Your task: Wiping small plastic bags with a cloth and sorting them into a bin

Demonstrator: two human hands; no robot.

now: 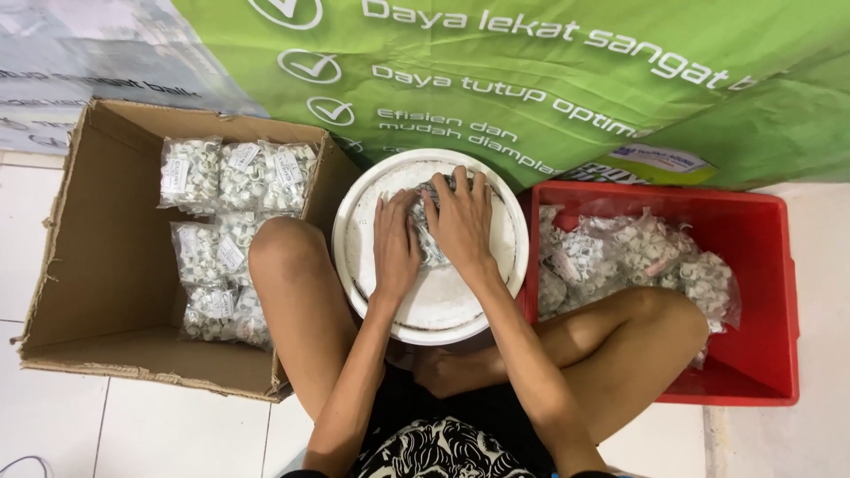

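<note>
While both hands, left (395, 246) and right (462, 221), press flat with fingers together, they hide most of the bag (431, 250) on the lid (443, 301).

I sit cross-legged on the tiled floor (177, 434) with both hands pressed flat on a small clear bag of white clips (431, 232) that lies on a round white lid (443, 305). My left hand (395, 243) covers its left side, my right hand (461, 221) its right, fingers (460, 181) spread. By my left knee a cardboard box (97, 265) holds packed bags (232, 173). By my right knee a red crate (753, 292) holds more bags (633, 252).
</note>
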